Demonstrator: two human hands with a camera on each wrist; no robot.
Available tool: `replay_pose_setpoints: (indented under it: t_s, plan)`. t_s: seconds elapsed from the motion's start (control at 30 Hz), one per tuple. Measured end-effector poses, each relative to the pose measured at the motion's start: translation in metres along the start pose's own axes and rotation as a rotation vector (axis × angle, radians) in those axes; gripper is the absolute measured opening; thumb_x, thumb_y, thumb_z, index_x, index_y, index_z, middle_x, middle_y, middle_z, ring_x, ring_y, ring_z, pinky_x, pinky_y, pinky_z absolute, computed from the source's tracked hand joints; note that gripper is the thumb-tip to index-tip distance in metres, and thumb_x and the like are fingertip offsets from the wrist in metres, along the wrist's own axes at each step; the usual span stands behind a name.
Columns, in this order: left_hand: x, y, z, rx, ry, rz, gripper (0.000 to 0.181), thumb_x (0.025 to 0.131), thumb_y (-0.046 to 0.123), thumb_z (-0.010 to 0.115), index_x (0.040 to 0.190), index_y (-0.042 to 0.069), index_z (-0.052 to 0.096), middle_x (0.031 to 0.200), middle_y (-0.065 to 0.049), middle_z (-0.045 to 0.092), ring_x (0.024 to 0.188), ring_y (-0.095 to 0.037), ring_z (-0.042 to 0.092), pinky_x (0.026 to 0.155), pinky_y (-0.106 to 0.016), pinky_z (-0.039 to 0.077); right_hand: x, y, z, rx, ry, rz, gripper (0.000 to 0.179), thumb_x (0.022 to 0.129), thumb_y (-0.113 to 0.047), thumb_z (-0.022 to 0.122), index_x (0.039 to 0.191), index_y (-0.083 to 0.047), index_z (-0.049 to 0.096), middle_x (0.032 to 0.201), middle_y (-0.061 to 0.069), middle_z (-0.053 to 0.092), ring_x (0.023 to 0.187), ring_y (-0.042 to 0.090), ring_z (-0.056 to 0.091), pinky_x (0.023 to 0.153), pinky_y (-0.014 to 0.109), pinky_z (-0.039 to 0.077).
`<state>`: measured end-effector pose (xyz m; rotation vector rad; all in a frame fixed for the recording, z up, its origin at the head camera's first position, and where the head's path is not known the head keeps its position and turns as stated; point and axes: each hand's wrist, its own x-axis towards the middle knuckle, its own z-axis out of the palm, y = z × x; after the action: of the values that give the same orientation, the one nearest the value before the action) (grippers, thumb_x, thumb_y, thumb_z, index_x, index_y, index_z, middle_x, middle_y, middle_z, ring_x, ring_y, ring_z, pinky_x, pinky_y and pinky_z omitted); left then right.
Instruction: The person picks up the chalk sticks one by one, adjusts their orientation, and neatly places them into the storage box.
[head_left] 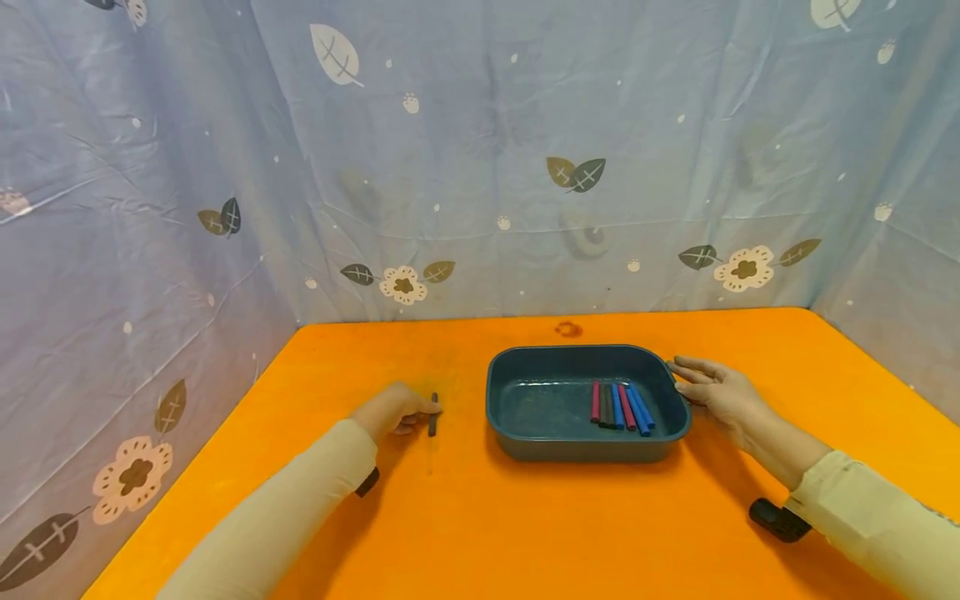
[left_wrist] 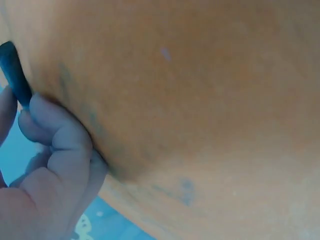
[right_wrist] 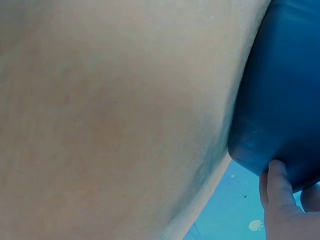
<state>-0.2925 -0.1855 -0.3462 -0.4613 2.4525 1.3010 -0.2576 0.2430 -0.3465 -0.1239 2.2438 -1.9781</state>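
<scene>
A short dark stick (head_left: 432,415), like a crayon or chalk, is pinched between the thumb and fingers of my left hand (head_left: 397,411). Its rounded end shows past the fingertips in the left wrist view, where the dark stick (left_wrist: 15,72) is at the left edge. To the right stands a dark blue-grey tray (head_left: 585,450) with a raised rim. Inside, several pink, blue and dark sticks (head_left: 618,406) lie side by side toward its right end. My right hand (head_left: 723,400) touches the tray's right end with extended fingers; in the right wrist view fingertips (right_wrist: 277,170) rest against its outer wall.
The orange table (head_left: 450,533) has a dark reddish ring mark (head_left: 568,329) near its back edge and faint smudges near the left hand. Patterned blue-grey curtains (head_left: 480,167) hang behind and at both sides. Black wrist devices (head_left: 780,521) sit below the sleeves.
</scene>
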Motion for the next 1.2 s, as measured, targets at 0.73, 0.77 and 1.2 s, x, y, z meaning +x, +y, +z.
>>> replay_pose_setpoints:
  t_s: [0.73, 0.77, 1.2]
  plan:
    - [0.009, -0.01, -0.027, -0.26, -0.289, -0.018, 0.014, 0.101, 0.011, 0.051, 0.106, 0.0, 0.058, 0.08, -0.005, 0.056, 0.07, -0.015, 0.057, 0.071, -0.025, 0.056, 0.001, 0.002, 0.003, 0.014, 0.022, -0.014, 0.063, 0.101, -0.002, 0.048, 0.15, 0.012, 0.01, 0.151, 0.027, 0.017, 0.088, -0.003, 0.062, 0.072, 0.022, 0.054]
    - [0.008, -0.009, -0.027, -0.273, -0.302, -0.003, 0.014, 0.101, 0.011, 0.05, 0.105, 0.001, 0.059, 0.079, -0.004, 0.057, 0.069, -0.014, 0.057, 0.071, -0.025, 0.056, 0.001, 0.003, 0.002, 0.019, 0.026, -0.017, 0.064, 0.101, -0.002, 0.049, 0.15, 0.012, 0.011, 0.151, 0.025, 0.02, 0.088, -0.003, 0.062, 0.072, 0.022, 0.054]
    - [-0.009, 0.013, -0.025, -0.337, -0.381, 0.113, 0.03, 0.103, 0.012, 0.046, 0.124, -0.009, 0.051, 0.084, -0.004, 0.062, 0.079, -0.014, 0.063, 0.098, -0.036, 0.049, 0.0, 0.002, 0.001, -0.02, 0.027, -0.016, 0.062, 0.102, -0.002, 0.046, 0.15, 0.012, 0.009, 0.152, 0.031, 0.012, 0.087, -0.001, 0.062, 0.073, 0.022, 0.054]
